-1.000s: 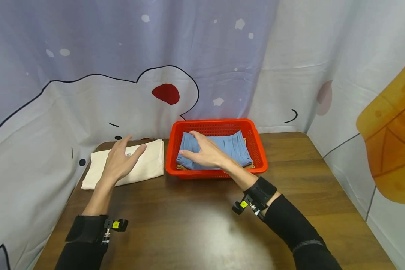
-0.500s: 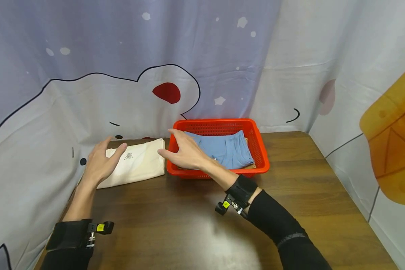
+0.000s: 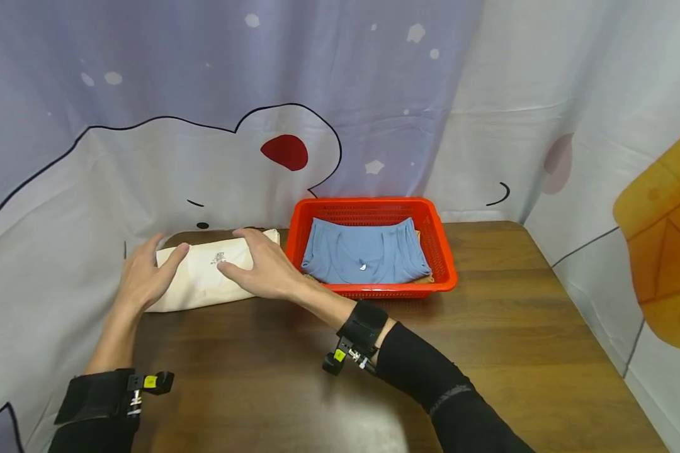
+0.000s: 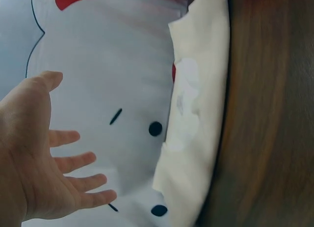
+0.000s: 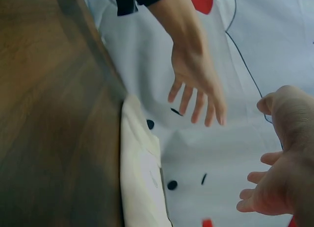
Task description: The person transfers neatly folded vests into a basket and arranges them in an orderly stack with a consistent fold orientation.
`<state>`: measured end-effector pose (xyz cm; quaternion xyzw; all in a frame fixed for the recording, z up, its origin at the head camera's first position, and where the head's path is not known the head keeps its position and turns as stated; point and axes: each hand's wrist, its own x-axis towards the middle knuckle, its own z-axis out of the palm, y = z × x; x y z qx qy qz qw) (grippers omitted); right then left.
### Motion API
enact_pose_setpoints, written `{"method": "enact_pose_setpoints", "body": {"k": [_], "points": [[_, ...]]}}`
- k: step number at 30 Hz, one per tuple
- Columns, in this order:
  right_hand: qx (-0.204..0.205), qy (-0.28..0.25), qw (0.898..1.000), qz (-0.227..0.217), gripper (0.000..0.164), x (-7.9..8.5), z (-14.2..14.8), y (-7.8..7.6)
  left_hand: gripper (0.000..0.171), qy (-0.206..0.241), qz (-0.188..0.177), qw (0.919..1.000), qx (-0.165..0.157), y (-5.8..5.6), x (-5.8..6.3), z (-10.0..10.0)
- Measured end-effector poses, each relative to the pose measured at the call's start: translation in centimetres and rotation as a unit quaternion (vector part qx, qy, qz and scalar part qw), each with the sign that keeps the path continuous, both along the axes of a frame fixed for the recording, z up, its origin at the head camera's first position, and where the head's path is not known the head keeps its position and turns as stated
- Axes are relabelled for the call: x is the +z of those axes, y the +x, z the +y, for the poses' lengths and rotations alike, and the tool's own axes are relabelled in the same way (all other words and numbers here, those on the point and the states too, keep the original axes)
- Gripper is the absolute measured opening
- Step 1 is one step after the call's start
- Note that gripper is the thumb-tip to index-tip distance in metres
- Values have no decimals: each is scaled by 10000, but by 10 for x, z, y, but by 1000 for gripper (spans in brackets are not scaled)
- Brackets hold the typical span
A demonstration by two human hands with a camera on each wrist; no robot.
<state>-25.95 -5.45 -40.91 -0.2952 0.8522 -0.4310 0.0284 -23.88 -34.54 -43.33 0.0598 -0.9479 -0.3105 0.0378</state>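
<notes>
A folded cream cloth [image 3: 204, 277] with a small dark print lies at the table's back left. My left hand [image 3: 146, 277] hovers at its left end, fingers spread and holding nothing. Over its right end hangs my right hand [image 3: 266, 267], thumb apart from the fingers, also holding nothing. In the left wrist view the cream cloth [image 4: 189, 109] lies apart from the left hand [image 4: 44, 153]. The right wrist view shows both the left hand [image 5: 196, 80] and the right hand [image 5: 284, 163] raised above the cloth [image 5: 142, 173].
A red plastic basket [image 3: 444, 255] stands to the right of the cream cloth, against the curtain [image 3: 374, 94]. Inside it lies a folded blue garment [image 3: 368, 251] on top of something brown. The wooden table [image 3: 515, 352] extends to the front and right.
Both hands have moved left. The right hand went from over the basket to over the cream cloth's right end; the left shifted to the cloth's left end. The view tilted slightly.
</notes>
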Motion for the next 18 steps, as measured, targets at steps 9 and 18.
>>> {"method": "enact_pose_setpoints", "body": {"k": [9, 18], "points": [[-176, 106, 9998, -46, 68, -23, -34, 6, 93, -6, -192, 9998, 73, -3, -16, -18], [-661, 527, 9961, -245, 71, -53, -52, 3, 93, -47, -634, 9978, 166, -7, -43, -31]]}}
